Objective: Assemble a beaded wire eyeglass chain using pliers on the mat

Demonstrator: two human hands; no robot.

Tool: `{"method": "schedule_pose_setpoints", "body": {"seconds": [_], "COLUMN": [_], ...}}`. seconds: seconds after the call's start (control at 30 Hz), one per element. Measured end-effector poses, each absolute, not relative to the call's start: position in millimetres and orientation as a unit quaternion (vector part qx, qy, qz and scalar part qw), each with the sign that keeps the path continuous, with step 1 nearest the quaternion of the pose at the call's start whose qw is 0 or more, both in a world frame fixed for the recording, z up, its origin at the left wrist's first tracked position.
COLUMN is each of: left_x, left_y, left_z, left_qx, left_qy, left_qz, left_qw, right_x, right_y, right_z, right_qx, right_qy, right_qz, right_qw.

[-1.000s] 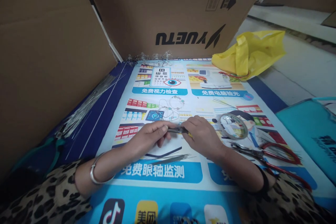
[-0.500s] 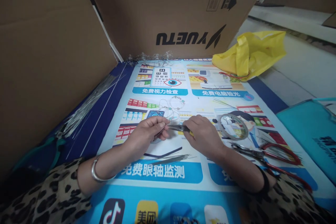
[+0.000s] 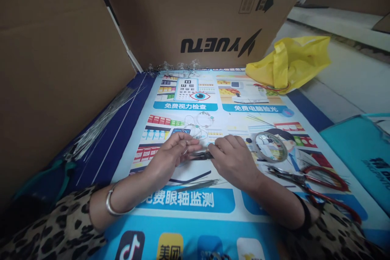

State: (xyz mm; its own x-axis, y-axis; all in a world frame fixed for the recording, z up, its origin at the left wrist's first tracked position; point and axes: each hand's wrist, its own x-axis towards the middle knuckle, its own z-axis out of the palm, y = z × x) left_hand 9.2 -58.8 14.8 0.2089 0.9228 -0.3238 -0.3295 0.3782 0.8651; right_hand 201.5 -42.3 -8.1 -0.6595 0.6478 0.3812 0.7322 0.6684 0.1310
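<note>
My left hand (image 3: 170, 152) is closed, thumb and fingertips pinching a thin wire (image 3: 185, 151) that is hard to make out. In my right hand (image 3: 234, 160) is a pair of pliers (image 3: 201, 155), its dark jaws pointing left just below the left fingertips. Whether the jaws touch the wire cannot be made out, and the fingers hide the handles. Just beyond the hands lie a beaded bracelet (image 3: 205, 120) and some loose curled wire (image 3: 195, 129). Short straight wires (image 3: 201, 185) rest on the printed sheet nearer to me.
Right of my right hand are a roll of clear tape (image 3: 284, 150) and red-handled scissors (image 3: 326, 178). Green-handled pliers (image 3: 65, 170) and a wire bundle (image 3: 100, 126) lie left. Cardboard (image 3: 183, 8) stands behind wire pieces (image 3: 183, 67). A yellow bag (image 3: 292, 63) and teal bag (image 3: 359, 146) are right.
The plier jaws have dropped slightly towards me, below the left fingertips. My right hand has turned a little, and the left fingers now stretch further right.
</note>
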Motion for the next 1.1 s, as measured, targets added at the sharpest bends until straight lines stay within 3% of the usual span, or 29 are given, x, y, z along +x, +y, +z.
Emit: {"method": "schedule_pose_setpoints", "body": {"seconds": [0.47,1.1], "left_x": [8,9], "left_y": [-60,-62], "left_z": [4,5], "left_qx": [0.445,0.392], "left_qy": [0.463,0.462], "left_qz": [0.407,0.412], "left_qw": [0.65,0.68], "right_x": [194,194], "right_y": [-46,-46], "right_z": [-4,-9], "right_qx": [-0.397,-0.352], "right_qy": [-0.887,-0.893], "right_qz": [-0.163,-0.217], "right_qw": [0.17,0.176]}}
